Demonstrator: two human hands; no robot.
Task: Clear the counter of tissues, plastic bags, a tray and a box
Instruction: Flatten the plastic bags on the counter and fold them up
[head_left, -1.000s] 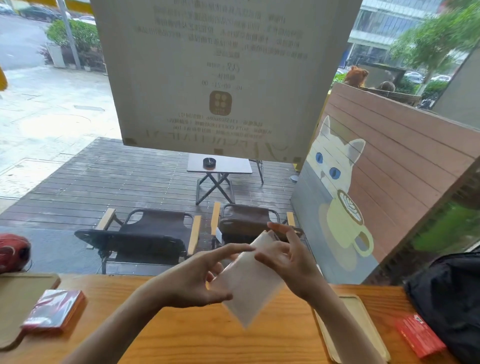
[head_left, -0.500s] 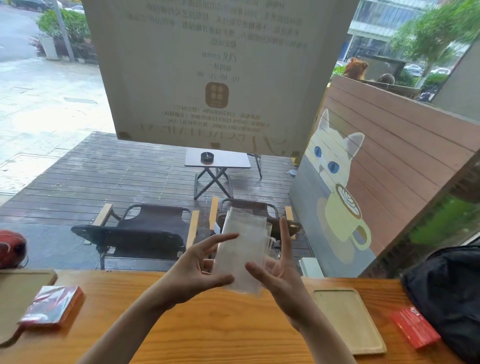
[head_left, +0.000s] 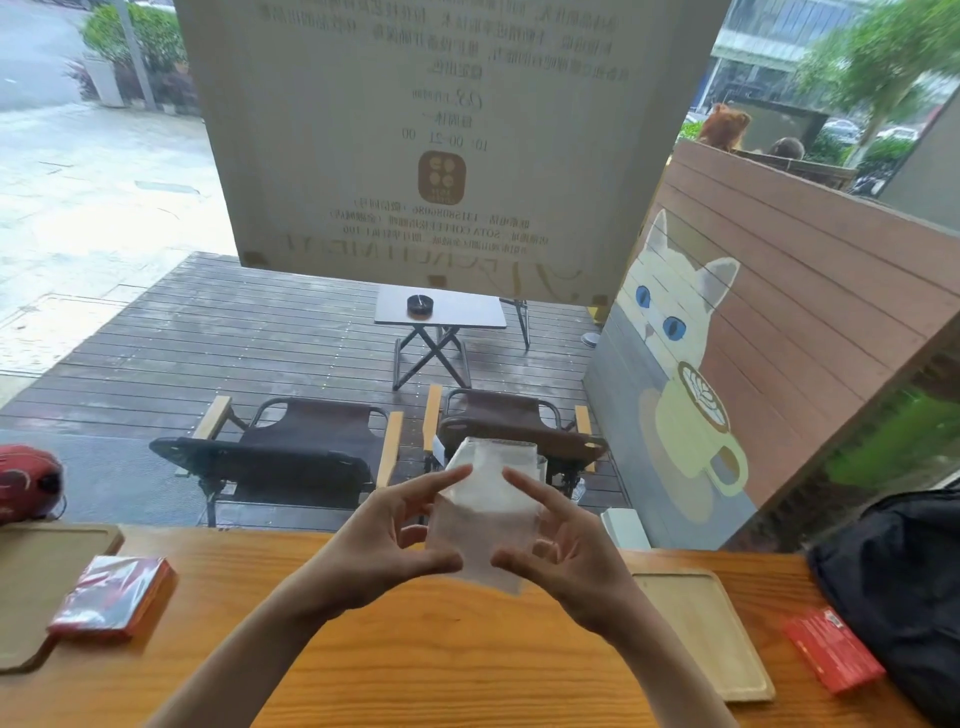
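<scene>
So the clear plastic bag (head_left: 485, 512) is up in the air, above the middle of the wooden surface (head_left: 415, 649). It's see-through and a bit frosted, roughly upright, top edge toward the far side and a bottom corner pointing down at the wood without touching it. The left hand (head_left: 384, 535) and right hand (head_left: 566, 545) pinch it from either side between thumb and fingers.

Light wooden tray (head_left: 698, 629) lies flat to the right, nothing on it. Further right is a flat red box (head_left: 831, 654) near the right end. On the left there's another red box (head_left: 111, 597) in shiny wrap, partly resting on a wooden board (head_left: 36, 582).
</scene>
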